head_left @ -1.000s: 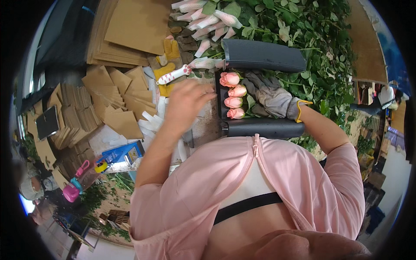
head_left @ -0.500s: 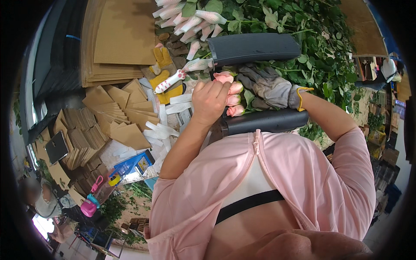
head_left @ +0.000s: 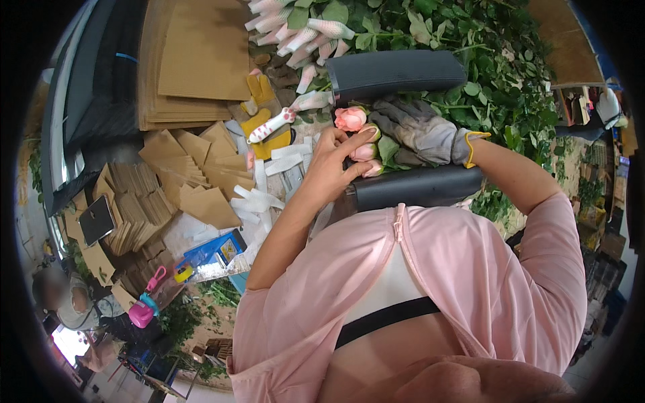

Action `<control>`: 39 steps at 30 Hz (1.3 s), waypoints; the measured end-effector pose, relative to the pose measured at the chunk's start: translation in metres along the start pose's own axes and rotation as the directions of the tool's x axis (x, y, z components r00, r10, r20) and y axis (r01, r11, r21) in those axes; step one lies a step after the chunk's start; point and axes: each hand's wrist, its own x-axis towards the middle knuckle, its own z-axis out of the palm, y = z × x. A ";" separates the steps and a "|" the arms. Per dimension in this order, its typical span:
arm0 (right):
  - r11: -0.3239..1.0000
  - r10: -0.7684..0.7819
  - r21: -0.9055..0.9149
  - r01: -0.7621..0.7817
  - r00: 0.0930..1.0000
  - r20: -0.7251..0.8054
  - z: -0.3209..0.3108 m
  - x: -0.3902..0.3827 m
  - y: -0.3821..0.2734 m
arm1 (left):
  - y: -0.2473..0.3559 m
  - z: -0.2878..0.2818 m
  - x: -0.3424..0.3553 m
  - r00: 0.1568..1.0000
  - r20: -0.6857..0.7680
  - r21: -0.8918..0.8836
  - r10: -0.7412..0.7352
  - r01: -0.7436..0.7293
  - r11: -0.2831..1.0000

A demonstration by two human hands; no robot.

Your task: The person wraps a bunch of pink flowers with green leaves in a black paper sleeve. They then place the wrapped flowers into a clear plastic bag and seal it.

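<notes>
Several pink roses [head_left: 351,119] lie in a bunch with their blooms stacked in a row, between two dark padded rests [head_left: 396,72]. My bare left hand [head_left: 330,164] reaches to the blooms with fingers and thumb spread, touching the lower ones. It covers part of them. My right hand [head_left: 420,134], in a grey work glove with a yellow cuff, is closed around the bunch just behind the blooms. The glove hides most of the stems there. Close to my left hand is a white paw-shaped tool [head_left: 272,125] beside yellow-and-grey gloves [head_left: 261,91].
White mesh sleeves [head_left: 255,201] lie loose left of my left forearm. Cardboard sheets [head_left: 201,54] and folded card pieces [head_left: 138,201] stand further left. Netted roses [head_left: 285,30] and leafy stems [head_left: 497,80] are piled at the back. A person [head_left: 74,302] is at lower left.
My left hand has spread its fingers and shifted down along the blooms, uncovering the top rose. My right hand keeps its hold on the bunch. The view has shifted slightly.
</notes>
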 end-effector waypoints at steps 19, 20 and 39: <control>0.997 0.079 0.001 -0.081 0.977 0.199 -0.045 -0.001 -0.018 | -0.018 0.020 -0.002 0.970 0.041 0.034 0.240 -0.241 0.970; 0.997 0.068 -0.051 -0.061 0.987 0.145 -0.040 -0.002 -0.018 | -0.016 0.020 -0.003 0.968 0.044 0.035 0.247 -0.248 0.968; 0.939 0.324 -0.141 -0.315 0.945 0.045 -0.046 0.020 -0.010 | -0.003 0.005 0.012 0.917 0.245 0.373 0.316 -0.390 0.842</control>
